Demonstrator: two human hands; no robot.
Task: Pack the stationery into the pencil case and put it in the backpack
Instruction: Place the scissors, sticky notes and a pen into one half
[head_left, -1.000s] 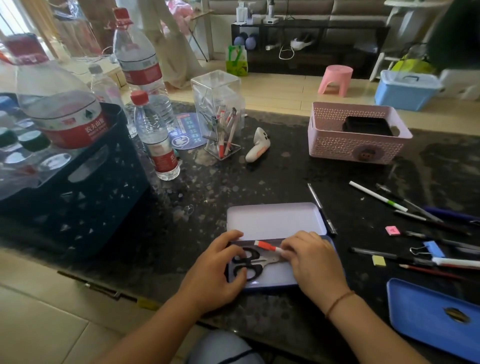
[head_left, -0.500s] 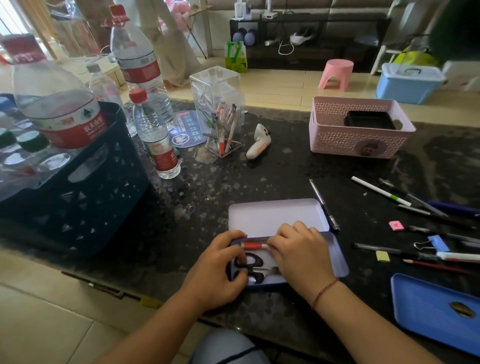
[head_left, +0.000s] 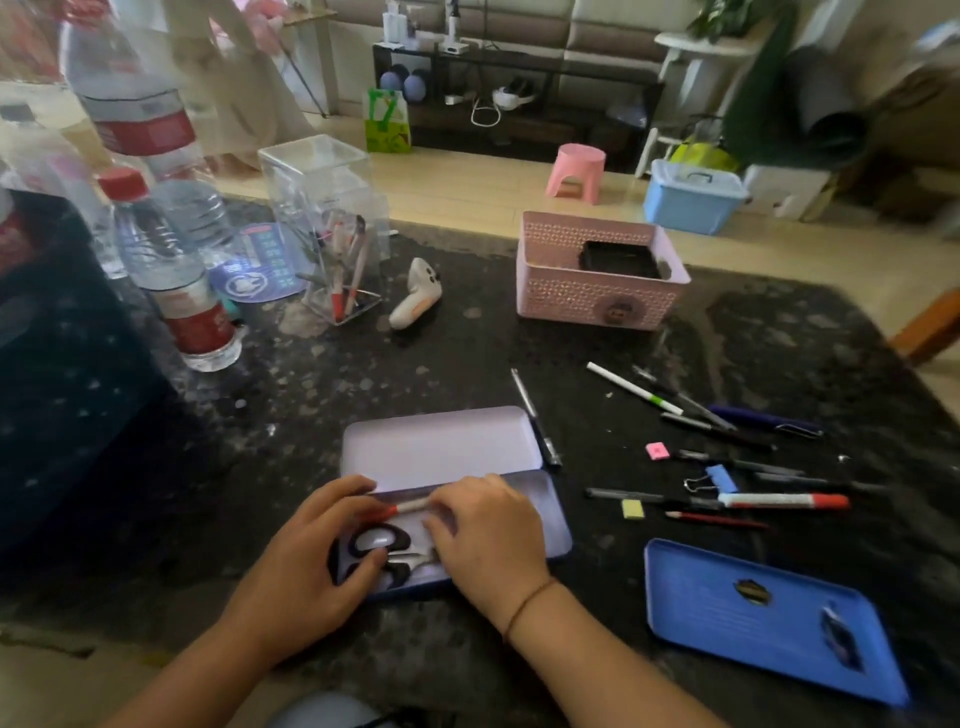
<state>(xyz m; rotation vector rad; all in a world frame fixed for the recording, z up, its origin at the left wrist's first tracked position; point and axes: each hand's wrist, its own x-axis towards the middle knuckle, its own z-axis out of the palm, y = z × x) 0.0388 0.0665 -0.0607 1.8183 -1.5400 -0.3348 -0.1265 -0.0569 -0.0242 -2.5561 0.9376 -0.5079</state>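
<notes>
An open tin pencil case (head_left: 441, 447) lies on the dark stone table in front of me, lid back. Black-handled scissors (head_left: 382, 540) lie inside it. A white marker with a red cap (head_left: 400, 508) rests along the tray's far edge. My left hand (head_left: 306, 566) holds the tray's left end, thumb over the scissors. My right hand (head_left: 488, 540) pinches the marker's white end inside the tray. Loose pens (head_left: 691, 410), another red-capped marker (head_left: 784, 500), a pink eraser (head_left: 657, 450) and a blue binder clip (head_left: 719, 478) lie to the right. No backpack is visible.
A blue tray (head_left: 769, 618) lies at the near right. A pink basket (head_left: 597, 280) stands behind, with a clear pen holder (head_left: 332, 234), a white controller (head_left: 418, 301) and water bottles (head_left: 176, 280) at the left. A dark crate (head_left: 62, 389) fills the left edge.
The marker has gone from above the scissors to the tray's far edge, its red cap now toward the left. Both hands have stayed on the case.
</notes>
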